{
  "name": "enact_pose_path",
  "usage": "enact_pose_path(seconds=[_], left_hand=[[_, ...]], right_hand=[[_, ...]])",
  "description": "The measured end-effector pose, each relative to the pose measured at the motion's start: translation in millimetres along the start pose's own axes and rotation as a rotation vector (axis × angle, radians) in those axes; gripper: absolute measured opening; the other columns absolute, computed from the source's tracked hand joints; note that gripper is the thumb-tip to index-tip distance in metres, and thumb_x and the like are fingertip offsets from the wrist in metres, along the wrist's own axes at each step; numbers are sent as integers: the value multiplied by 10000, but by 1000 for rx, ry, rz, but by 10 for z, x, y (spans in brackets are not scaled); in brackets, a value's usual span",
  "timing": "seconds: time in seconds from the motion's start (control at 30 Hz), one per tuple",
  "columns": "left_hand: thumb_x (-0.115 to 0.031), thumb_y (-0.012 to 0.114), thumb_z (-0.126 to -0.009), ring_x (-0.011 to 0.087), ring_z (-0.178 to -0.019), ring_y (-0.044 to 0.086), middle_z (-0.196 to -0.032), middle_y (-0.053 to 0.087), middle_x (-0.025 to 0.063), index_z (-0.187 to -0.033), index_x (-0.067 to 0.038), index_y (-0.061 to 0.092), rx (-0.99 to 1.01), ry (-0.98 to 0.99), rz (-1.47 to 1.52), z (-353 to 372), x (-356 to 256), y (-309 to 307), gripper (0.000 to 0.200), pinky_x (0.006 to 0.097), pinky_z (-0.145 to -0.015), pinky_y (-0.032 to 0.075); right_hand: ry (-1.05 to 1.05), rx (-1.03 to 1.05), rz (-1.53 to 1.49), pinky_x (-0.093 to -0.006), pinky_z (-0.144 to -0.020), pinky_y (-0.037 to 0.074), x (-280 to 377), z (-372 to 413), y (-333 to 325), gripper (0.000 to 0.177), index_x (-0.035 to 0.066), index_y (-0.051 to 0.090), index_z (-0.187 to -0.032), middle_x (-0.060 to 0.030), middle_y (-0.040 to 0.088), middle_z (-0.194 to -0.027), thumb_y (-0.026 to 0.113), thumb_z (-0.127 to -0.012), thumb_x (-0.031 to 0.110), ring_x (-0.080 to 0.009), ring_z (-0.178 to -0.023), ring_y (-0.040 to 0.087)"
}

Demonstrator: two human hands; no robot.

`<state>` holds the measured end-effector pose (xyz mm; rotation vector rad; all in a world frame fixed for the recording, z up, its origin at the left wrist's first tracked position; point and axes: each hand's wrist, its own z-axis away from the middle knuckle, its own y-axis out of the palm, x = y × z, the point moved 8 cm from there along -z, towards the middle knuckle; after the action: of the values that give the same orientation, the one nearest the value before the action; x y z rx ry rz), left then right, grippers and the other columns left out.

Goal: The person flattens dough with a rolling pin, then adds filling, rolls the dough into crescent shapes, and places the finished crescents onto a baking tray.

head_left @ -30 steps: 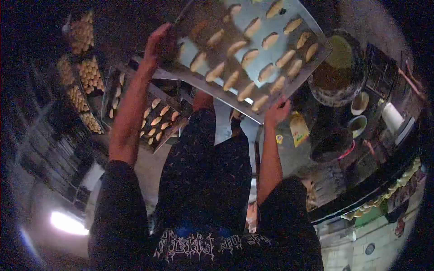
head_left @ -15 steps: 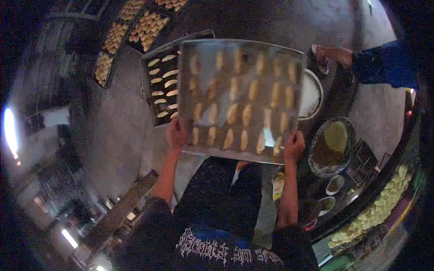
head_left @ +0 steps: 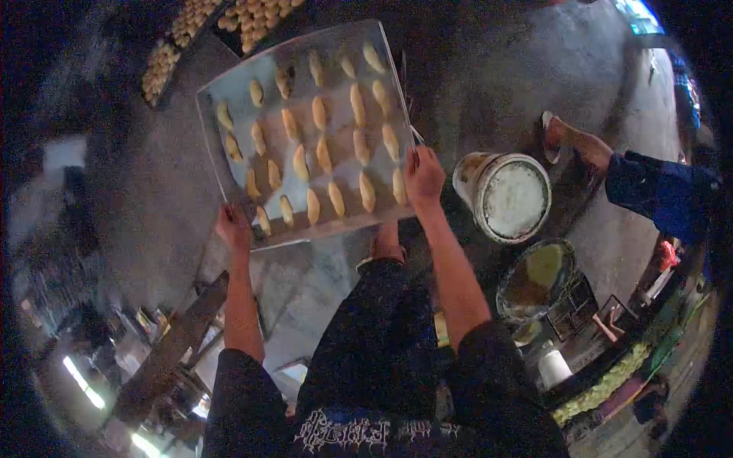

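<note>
While both hands point(head_left: 424, 179) grip its sides, a metal tray point(head_left: 294, 227) of pale elongated pieces point(head_left: 300, 162).

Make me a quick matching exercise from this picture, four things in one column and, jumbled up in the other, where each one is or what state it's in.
Column one
1. Metal tray
2. Bucket
3. Left hand
4. Right hand

Column two
A. Fingers gripping near the near left corner
B. Standing apart from both hands, with a round white top
C. Fingers gripping the right side, close to the near corner
D. Held up in two hands, carrying rows of pale, elongated pieces

Right pairs
1-D, 2-B, 3-A, 4-C
</note>
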<state>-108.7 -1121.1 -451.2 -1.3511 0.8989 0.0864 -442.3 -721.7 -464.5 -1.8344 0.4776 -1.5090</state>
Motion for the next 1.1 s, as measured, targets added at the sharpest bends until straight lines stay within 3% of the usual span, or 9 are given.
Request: enact_pose_path(seconds=[0.17, 0.23, 0.33, 0.4, 0.47, 0.67, 0.77, 0.97, 1.1], left_hand=[[-220, 602, -908, 225, -624, 562, -707, 590, 92, -860, -26, 540, 14, 67, 96, 272, 790, 589, 209, 388, -576, 444], [-200, 604, -892, 253, -638, 575, -724, 605, 101, -879, -23, 550, 90, -128, 319, 306, 985, 703, 186, 389, -599, 457], [-210, 608, -894, 272, -667, 596, -751, 632, 109, -932, -20, 576, 138, -101, 276, 227, 1442, 828, 196, 389, -637, 472], [-226, 617, -901, 283, -722, 614, -808, 651, 123, -967, -13, 592, 155, -56, 119, 213, 1281, 779, 225, 399, -679, 484], [-240, 632, -906, 301, -809, 636, -906, 668, 147, -993, 1, 606, 182, -85, -56, 286, 494, 496, 257, 421, -738, 499], [-203, 652, -897, 374, -1044, 591, -1168, 583, 224, -1106, 47, 568, -67, 299, -671, 586, -61, 252, 336, 492, -862, 492], [-185, 623, -911, 379, -1054, 576, -1146, 588, 221, -1179, 34, 550, 134, 205, -336, 967, -284, 275, 354, 479, -905, 472], [-169, 634, -873, 363, -1077, 581, -1166, 610, 199, -1187, 21, 562, 434, 544, -27, 1916, -1312, 877, 374, 462, -941, 450], [-152, 598, -874, 345, -1081, 591, -1154, 639, 193, -1104, 27, 611, 565, 985, -75, 2779, -2131, 1071, 292, 460, -920, 453]], right_hand=[[-21, 51, 105, -507, -654, 471, -232, -311, 217, 168, 48, 521, -919, -190, 598, -855, 618, -948, 183, -437, -798, 599], [-3, 95, 131, -508, -662, 473, -273, -307, 159, 178, 47, 528, -951, -199, 605, -872, 623, -948, 198, -438, -813, 599], [6, 93, -3, -509, -698, 482, -258, -242, 10, 198, 34, 562, -993, -200, 620, -886, 629, -947, 215, -422, -836, 618], [11, 40, -40, -490, -707, 493, -294, -159, -77, 212, 24, 581, -1026, -196, 633, -902, 636, -945, 212, -401, -827, 632], [78, 3, -64, -465, -715, 503, -388, 48, -250, 219, 17, 599, -1049, -192, 644, -916, 638, -945, 207, -378, -820, 644], [242, -132, -38, -401, -715, 516, -584, 1189, -1251, 200, 19, 632, -1070, -174, 664, -952, 630, -949, 178, -319, -799, 655], [512, -150, -79, -389, -717, 522, -781, 2031, -1810, 186, 23, 647, -1071, -152, 676, -951, 630, -948, 162, -295, -791, 664], [728, -495, -315, -364, -792, 544, -68, 3380, -3383, 179, 30, 675, -1092, -138, 708, -1015, 630, -952, 131, -246, -904, 696], [508, -790, -271, -374, -843, 544, 812, 4478, -4437, 148, 26, 683, -1062, -159, 702, -1015, 639, -933, 85, -296, -955, 692]])
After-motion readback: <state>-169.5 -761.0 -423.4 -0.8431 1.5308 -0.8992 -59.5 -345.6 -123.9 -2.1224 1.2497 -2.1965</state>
